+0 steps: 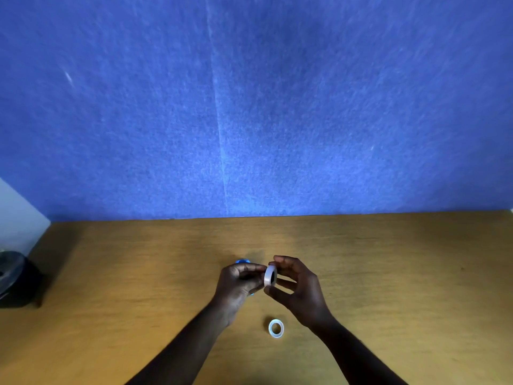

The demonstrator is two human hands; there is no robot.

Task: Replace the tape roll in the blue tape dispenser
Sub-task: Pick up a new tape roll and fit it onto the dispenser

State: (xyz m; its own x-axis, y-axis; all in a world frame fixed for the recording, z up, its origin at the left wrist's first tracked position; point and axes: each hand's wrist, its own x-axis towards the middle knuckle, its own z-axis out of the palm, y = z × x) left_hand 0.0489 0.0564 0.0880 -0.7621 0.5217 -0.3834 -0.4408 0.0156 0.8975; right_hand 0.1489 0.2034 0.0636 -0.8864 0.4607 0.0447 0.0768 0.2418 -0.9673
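A white tape roll (270, 276) stands on edge just right of the mostly hidden blue dispenser (242, 262); a thinner ring (276, 328) lies flat nearer the viewer.

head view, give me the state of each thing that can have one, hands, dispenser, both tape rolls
left hand: curled round the blue tape dispenser, holding it above the table
right hand: pinching the tape roll
blue tape dispenser: mostly hidden in the left hand; whether it holds a roll cannot be told
tape roll: on edge, held in the air beside the dispenser
second tape roll: lying flat on the wooden table, untouched
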